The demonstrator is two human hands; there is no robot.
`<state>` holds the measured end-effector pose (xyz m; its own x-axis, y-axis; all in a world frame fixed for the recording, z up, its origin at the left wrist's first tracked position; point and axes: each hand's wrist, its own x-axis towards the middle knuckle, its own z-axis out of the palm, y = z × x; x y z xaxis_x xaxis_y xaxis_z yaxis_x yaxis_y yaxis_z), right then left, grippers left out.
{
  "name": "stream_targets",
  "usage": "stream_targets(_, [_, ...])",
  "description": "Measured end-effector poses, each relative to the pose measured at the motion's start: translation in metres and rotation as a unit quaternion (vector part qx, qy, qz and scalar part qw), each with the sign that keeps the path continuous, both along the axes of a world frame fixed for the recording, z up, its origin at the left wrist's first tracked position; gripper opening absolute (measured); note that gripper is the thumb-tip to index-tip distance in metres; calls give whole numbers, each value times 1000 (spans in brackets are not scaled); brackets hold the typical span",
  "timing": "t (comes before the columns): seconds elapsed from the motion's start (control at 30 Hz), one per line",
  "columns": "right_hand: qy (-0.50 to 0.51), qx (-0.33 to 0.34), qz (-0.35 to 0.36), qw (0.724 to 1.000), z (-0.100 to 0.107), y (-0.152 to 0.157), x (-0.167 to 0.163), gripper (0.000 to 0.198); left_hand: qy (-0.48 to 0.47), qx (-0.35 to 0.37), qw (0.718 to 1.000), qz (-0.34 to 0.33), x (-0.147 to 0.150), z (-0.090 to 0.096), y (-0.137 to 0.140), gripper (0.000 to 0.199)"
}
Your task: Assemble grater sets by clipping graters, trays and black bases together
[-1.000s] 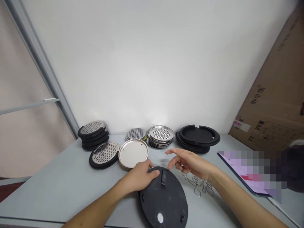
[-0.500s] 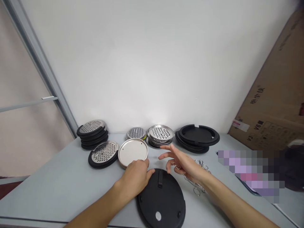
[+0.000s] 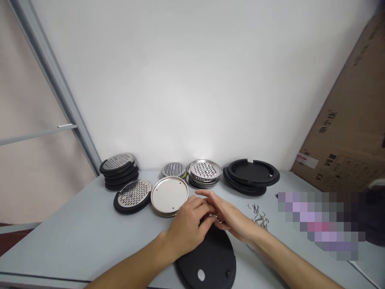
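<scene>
A round black plastic base [image 3: 215, 255] lies on the table in front of me, with a pale oval spot and a small dark stud on its face. Above its far edge my two hands meet. My right hand [image 3: 228, 214] has a small bent-wire metal clip [image 3: 217, 218] in its curled lower fingers, while its index finger stretches out to the left. The thumb and fingertips of my left hand [image 3: 191, 226] close on the same clip. Most of the clip is hidden by fingers. More wire clips [image 3: 259, 216] lie loose beyond my right wrist.
Round steel plates [image 3: 170, 194] are stacked left of the base. Further back stand grater discs [image 3: 205, 169], a smaller grater disc [image 3: 173, 169] and black bases [image 3: 251, 172]. Graters in black bases [image 3: 118, 170] are piled at left, with another [image 3: 135, 193] nearby. A cardboard box [image 3: 345, 132] leans at right.
My left hand has left the base's edge and moved right to the clip in my right hand. The right hand has moved slightly down. The base stays in place.
</scene>
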<state>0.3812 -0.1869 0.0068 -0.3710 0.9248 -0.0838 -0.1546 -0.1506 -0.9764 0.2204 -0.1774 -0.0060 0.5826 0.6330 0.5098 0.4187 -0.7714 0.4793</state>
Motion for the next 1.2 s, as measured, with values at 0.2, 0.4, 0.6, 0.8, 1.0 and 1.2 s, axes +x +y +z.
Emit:
stream_targets(0.2, [7,-2,23,1000,-3,3,4,51,-50,-5,999,-9,-1,5,3,8])
stream_targets(0.4, [-27,26,91,995,1,10,27,40,-92,-46,995,16,-10,10,7,6])
stream_targets(0.6, [-60,-3,92,994,-4,16,38,29,-104,-91,990,4,-16,12,13,10])
stream_targets(0.8, [-94,42,54,993,-9,20,37,28,-110,-175,978,-3,-16,10,17,10])
stream_targets(1.0, [-138,54,-9,989,-13,29,31,26,-145,-314,938,-4,-15,-5,23,17])
stream_targets(1.2, [-211,110,-35,971,-22,22,16,27,-96,-282,954,42,-16,-13,22,18])
